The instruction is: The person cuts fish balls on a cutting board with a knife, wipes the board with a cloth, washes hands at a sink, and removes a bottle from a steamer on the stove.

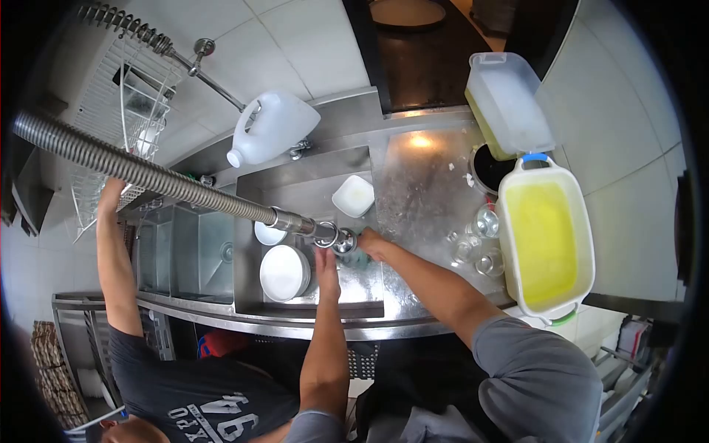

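Both of my hands are over the steel sink, below the spray head (343, 240) of the pre-rinse hose. My left hand (326, 275) has its fingers close together, with the tips partly behind the nozzle. From the right reaches my right hand (371, 244), its fingers curled around something. Between the hands shows a clear, greenish patch, too covered to name. A stack of white plates (283, 273) sits in the sink left of my left hand. Behind it, a white bowl (270, 232) is partly under the hose. Farther back lies a square white bowl (354, 196).
A co-worker's hand (112, 190) touches the wire rack (111, 111) at left. A white jug (269, 129) stands behind the sink. Drinking glasses (486, 221) stand on the right counter beside a white tub (509, 244) of yellow liquid. A translucent container (509, 96) stands behind.
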Demonstrator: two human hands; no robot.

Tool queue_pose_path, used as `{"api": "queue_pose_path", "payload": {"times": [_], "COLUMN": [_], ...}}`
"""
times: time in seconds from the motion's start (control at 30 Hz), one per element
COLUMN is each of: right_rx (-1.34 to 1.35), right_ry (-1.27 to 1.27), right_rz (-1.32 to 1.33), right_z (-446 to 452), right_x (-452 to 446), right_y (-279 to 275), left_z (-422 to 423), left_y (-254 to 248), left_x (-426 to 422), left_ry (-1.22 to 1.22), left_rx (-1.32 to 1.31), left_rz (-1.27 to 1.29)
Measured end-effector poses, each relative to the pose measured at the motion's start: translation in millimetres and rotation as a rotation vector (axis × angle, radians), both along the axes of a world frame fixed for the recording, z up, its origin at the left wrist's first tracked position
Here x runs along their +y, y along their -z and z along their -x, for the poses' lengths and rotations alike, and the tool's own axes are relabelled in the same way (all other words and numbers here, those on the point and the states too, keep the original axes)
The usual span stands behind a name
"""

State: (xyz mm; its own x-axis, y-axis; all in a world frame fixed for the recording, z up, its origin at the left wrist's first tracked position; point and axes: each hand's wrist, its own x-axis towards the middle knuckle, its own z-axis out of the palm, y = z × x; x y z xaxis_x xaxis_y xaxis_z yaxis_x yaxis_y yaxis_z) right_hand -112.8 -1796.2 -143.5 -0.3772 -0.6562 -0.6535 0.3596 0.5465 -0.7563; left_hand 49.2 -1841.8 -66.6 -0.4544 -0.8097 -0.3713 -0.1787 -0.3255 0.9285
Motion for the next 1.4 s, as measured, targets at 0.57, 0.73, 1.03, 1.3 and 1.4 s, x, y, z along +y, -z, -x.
{"api": "queue_pose_path", "payload": {"times": [0.57,0.73,1.03,1.3,1.4], "right_rx": [-0.121,-0.014,-0.123,0.19,0.519], "right_ry": [0.216,0.032,-0.073,-0.024,-0.341], "right_rz": [-0.055,0.05,0.294,0.011,0.156], "right_z": [-22,11,-1,-30,-35], "right_x": [3,8,24,18,24], "right_y": [-55,-52,-8,-19,-25], "left_z": [35,48,25,15,32], "left_y": [119,73,67,116,42], "left_x": [-10,-1,-11,-30,-28], "left_ry": [-0.191,0.026,-0.31,0.002,-0.129], "left_rx": [0.232,0.194,0.581,-0.127,0.432], "left_rz": [0.112,-0.019,-0.338,0.272,-0.547]}}
